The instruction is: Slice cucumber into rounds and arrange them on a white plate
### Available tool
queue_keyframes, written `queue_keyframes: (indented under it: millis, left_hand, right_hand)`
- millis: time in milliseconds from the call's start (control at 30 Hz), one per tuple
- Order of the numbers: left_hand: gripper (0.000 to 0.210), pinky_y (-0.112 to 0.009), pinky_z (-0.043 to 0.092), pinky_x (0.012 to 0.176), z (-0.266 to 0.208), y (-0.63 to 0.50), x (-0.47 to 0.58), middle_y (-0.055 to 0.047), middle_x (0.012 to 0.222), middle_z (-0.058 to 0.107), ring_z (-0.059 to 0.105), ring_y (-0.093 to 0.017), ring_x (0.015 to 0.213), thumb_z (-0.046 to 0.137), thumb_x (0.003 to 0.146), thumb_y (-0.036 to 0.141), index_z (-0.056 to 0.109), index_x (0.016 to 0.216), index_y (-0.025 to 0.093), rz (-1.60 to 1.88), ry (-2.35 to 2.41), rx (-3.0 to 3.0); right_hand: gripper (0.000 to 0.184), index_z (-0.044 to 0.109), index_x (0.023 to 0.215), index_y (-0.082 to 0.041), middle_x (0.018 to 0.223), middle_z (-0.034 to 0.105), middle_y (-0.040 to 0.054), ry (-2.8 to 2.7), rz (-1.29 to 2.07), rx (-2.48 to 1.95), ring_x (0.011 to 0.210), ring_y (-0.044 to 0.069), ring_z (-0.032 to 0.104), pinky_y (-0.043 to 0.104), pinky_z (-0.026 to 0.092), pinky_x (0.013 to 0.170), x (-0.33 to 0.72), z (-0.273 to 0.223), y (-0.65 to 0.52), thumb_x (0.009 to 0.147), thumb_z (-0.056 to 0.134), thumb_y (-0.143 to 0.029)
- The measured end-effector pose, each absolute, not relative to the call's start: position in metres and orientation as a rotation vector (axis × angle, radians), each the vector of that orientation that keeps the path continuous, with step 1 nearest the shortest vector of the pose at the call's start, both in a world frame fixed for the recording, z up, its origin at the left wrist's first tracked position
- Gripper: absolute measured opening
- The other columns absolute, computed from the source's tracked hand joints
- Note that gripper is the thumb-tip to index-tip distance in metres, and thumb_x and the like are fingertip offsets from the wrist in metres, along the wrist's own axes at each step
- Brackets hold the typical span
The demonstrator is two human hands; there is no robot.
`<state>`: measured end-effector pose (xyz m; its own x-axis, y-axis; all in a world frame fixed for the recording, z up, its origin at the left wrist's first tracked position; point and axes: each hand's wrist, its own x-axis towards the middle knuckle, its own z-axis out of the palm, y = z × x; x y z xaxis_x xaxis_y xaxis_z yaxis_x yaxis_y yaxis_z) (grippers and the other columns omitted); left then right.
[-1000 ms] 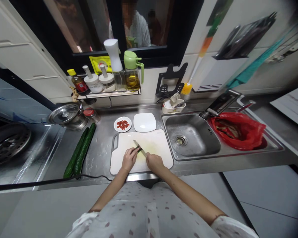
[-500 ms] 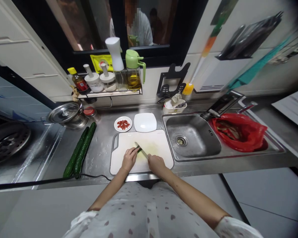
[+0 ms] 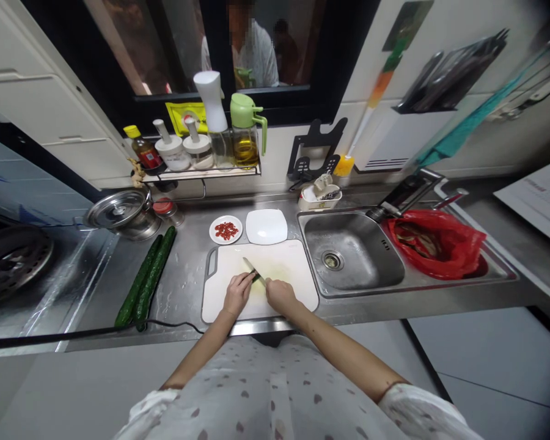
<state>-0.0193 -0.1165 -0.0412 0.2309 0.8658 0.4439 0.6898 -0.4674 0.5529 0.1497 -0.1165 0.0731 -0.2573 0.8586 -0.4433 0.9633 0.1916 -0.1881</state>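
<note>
My right hand [image 3: 282, 296] is wrapped round the handle of a kitchen knife [image 3: 249, 265], whose blade points up and left across the white cutting board [image 3: 224, 263]. Fingers of my left hand [image 3: 237, 294] pinch a small dark green piece, seemingly cucumber [image 3: 256, 277], right against the blade; most of it is hidden by fingers and knife. A pale greenish wet patch shows on the board around them. Just behind the board sit a small plate [image 3: 214, 236] of chopped red bits and a white square plate [image 3: 266, 227].
Two whole cucumbers [image 3: 154, 275] lie left of the board, near a black cord [image 3: 176, 324]. A lidded steel pot [image 3: 119, 211] stands behind them. To the right are the sink [image 3: 357, 244] and a red plastic bag [image 3: 458, 247]. A seasoning rack [image 3: 201, 173] hangs above the counter.
My right hand has slid left and the knife tip has pushed further forward and left, past my left fingers. My left hand stays almost in place on the green piece.
</note>
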Motion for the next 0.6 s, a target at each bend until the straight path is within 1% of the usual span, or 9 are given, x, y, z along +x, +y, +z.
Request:
queue_keyframes:
  millis: [300,600]
  left_hand:
    - [0.034,-0.035,0.049,0.089,-0.040,-0.117,-0.019,-0.007,0.110,0.061,0.056,-0.017,0.100,0.044,0.092,0.021,0.057,0.124,0.025,1.061,1.474,2.284]
    - [0.034,-0.035,0.049,0.089,-0.041,-0.117,-0.019,-0.007,0.109,0.062,0.056,-0.017,0.100,0.045,0.092,0.022,0.058,0.123,0.025,1.069,1.459,2.270]
  right_hand:
    - [0.026,0.056,0.106,-0.014,0.092,0.068,0.0144,2.194,-0.648,1.725,0.093,0.023,0.065,0.031,0.045,0.074,0.164,0.067,-0.132,0.088,0.036,-0.014]
    - [0.029,0.055,0.110,-0.014,0.096,0.068,0.0144,2.244,-0.646,1.727,0.097,0.022,0.064,0.030,0.045,0.078,0.144,0.067,-0.111,0.088,0.035,-0.011]
